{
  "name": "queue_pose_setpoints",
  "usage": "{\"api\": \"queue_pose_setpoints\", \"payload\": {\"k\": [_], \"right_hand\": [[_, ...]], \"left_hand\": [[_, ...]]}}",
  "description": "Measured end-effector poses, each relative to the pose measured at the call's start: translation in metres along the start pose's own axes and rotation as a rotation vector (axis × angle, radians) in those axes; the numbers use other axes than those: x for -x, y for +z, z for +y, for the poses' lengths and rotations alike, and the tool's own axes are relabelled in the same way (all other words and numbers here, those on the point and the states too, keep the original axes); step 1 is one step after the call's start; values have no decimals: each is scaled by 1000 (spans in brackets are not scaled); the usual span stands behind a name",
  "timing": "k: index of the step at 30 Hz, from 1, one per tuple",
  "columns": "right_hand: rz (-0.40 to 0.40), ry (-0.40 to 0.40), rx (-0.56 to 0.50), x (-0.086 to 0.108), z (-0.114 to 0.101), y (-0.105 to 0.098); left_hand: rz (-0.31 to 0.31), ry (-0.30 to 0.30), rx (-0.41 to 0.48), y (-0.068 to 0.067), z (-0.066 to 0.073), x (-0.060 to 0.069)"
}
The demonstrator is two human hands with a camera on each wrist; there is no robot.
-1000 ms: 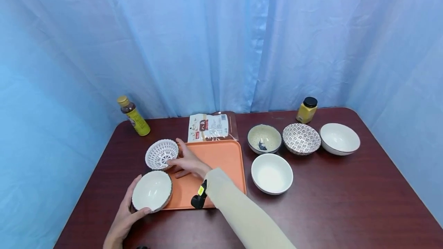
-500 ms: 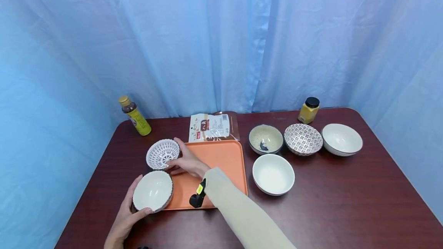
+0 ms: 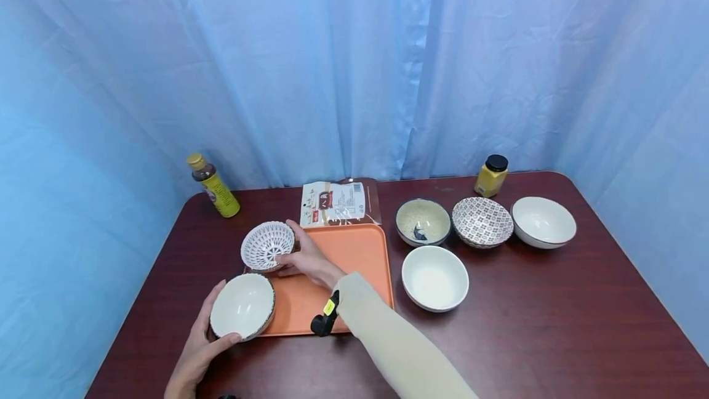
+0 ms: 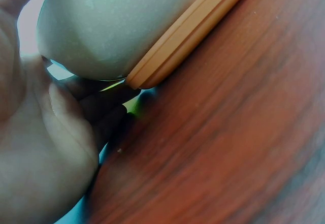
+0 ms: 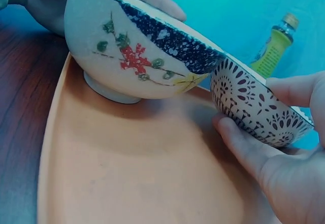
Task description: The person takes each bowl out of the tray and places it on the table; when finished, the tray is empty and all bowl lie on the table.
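Observation:
A deep white bowl [image 3: 242, 305] sits at the left front corner of the orange tray [image 3: 354, 248]. The right wrist view shows red flowers and a dark blue band on that bowl's outside [image 5: 134, 59]. My left hand [image 3: 195, 345] grips it from the left, thumb at the near rim and fingers round the far side. My right hand [image 3: 310, 261] pinches a smaller patterned bowl [image 3: 267, 244], thumb inside and fingers beneath its outer wall. This bowl [image 5: 254, 102] is tilted above the tray's far left corner, its rim close to the deep bowl.
Right of the tray stand a plain white bowl [image 3: 434, 279], a speckled bowl [image 3: 422, 220], a checked bowl [image 3: 482, 221] and another white bowl [image 3: 544, 221]. Along the back are a yellow-labelled bottle [image 3: 218, 193], a food packet [image 3: 340, 202] and a black-lidded jar [image 3: 491, 176].
My right hand has moved slightly right with the patterned bowl, bringing it further over the tray's corner. The left hand and the deep white bowl stay in place.

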State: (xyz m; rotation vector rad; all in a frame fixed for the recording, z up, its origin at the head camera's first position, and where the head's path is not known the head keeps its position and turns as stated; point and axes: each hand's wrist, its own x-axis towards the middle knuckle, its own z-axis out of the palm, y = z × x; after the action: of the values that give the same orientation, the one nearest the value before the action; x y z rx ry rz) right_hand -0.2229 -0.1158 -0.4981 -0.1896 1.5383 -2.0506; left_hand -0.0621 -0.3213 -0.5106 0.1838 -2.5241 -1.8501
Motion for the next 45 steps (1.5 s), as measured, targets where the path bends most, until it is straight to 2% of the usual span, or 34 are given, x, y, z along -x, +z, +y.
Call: {"api": "queue_pose_setpoints", "payload": {"k": [7, 16, 24, 36, 45], "right_hand": [[40, -16, 17, 9, 0, -11], [80, -32, 8, 26, -3, -20], [112, -44, -9, 45, -2, -29], [90, -67, -21, 75, -12, -36], [45, -93, -36, 103, -29, -41]], "left_hand": [[0, -16, -20, -1, 2, -2], [-11, 0, -9, -2, 1, -2], [0, -38, -32, 0, 3, -1], [0, -74, -35, -1, 1, 0], [-7, -45, -30, 0, 2, -1]]}}
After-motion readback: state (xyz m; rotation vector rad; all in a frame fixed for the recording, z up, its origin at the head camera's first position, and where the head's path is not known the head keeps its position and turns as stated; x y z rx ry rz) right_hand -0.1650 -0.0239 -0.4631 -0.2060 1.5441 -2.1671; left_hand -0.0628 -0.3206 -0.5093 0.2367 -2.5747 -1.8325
